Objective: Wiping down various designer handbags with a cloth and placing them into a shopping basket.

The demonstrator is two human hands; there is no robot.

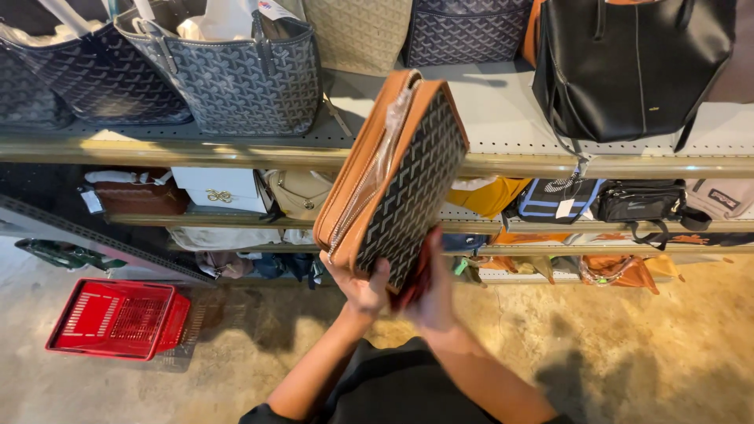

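I hold up a flat zip pouch [393,177] with tan leather edges and a dark patterned face, tilted on end in front of the shelves. My left hand [357,284] grips its lower corner from beneath, thumb on the patterned face. My right hand [432,294] presses against the bottom edge on the right side, fingers wrapped behind it. A clear plastic strip runs along the zip.
A metal shelf [503,102] carries patterned tote bags [228,74] at left and a black leather bag [628,67] at right. Lower shelves hold smaller bags and boxes. A red shopping basket [118,318] lies on the concrete floor at left.
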